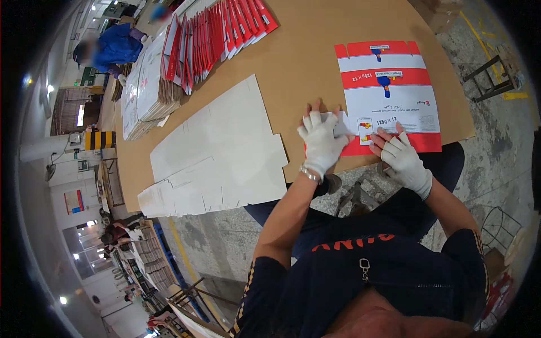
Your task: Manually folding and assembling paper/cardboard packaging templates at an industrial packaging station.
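Step in hand: folding a flat red-and-white carton blank (389, 96), right of centre on the brown table (304, 62); left hand (321, 141) flat, fingers spread, pressing its near flap; right hand (403, 160) fingers together on the lower edge; next move likely calls for creasing firmly; white blanks (220, 152) centre-left; red stacked cartons (214, 34) at top.

Bare tabletop (304, 62) beyond, white sheets (220, 152) left, red stack (220, 34) far

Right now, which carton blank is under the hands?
The single red-and-white printed carton blank lying flat at the table's near edge; both gloved hands press on its near edge. The plain white blanks lie untouched to the left.
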Tool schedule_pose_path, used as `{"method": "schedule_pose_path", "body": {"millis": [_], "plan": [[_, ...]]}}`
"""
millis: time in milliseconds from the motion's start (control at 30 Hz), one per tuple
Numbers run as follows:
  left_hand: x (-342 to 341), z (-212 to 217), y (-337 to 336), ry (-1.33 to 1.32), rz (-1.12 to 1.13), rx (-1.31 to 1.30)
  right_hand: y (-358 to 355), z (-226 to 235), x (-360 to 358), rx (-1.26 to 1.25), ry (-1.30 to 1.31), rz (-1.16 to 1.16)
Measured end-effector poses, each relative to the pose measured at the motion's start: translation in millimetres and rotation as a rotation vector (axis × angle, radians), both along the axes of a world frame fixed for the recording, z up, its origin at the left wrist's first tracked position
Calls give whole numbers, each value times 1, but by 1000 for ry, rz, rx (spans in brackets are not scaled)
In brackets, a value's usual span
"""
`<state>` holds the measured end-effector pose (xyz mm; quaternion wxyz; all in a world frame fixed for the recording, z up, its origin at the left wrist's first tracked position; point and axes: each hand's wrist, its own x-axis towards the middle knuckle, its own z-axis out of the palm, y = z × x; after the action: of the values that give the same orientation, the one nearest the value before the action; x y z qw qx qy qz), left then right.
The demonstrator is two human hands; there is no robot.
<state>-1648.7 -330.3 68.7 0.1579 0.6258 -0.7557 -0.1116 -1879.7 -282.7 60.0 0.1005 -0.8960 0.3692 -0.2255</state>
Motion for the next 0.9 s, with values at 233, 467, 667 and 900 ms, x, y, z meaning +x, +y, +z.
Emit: {"method": "schedule_pose_path", "body": {"millis": [233,467,667,900], "plan": [[-13,-1,-32,282,88,-7,62,15,-9,571,-296,-203],[-9,44,89,674,-231,122,73,20,12,1031,-1240,-667],[97,33,133,-167,181,108,-116,21,-96,762,-630,-680],[122,-9,161,-296,333,15,-449,-32,2,411,-433,-348]]}}
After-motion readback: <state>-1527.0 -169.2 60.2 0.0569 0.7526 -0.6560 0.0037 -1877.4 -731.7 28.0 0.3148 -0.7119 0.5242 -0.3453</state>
